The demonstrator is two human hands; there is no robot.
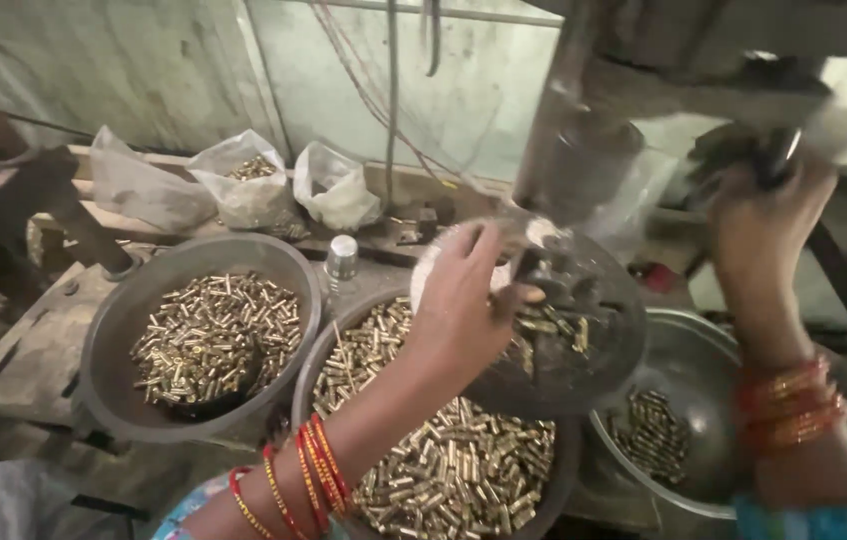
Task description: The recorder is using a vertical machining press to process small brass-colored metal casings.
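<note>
Left hand: my left hand (pixel 463 300) is out over the round feed plate (pixel 598 375), fingers curled down at its near edge; anything pinched between them is hidden, so I can't tell.
Right hand: my right hand (pixel 763 225) is up high, fingers wrapped around the dark press handle (pixel 743 150), which is blurred.
Brass tubes: small brass tubes (pixel 553 335) lie loose on the plate, just beside my left fingertips.
Press: the grey press column (pixel 578 165) comes down onto the far side of the plate, right behind my left hand.
Middle bowl: a grey bowl (pixel 308 385) sits under my left forearm, heaped with brass tubes; the plate overlaps its far right edge and my arm covers part of the heap.
Left bowl: a second grey bowl (pixel 108 330), well to the left, holds a flatter layer of brass tubes.
Steel bowl: a shiny steel bowl (pixel 703 360) stands below my right wrist, a small cluster of tubes at its bottom.
Bowl count: three.
Bags: three white plastic bags (pixel 333 190) stand along the back ledge; the middle one shows brass inside.
Bottle: one small capped bottle (pixel 341 262) stands between the two grey bowls.
Bangles: red and gold bangles (pixel 315 470) on both my wrists.
</note>
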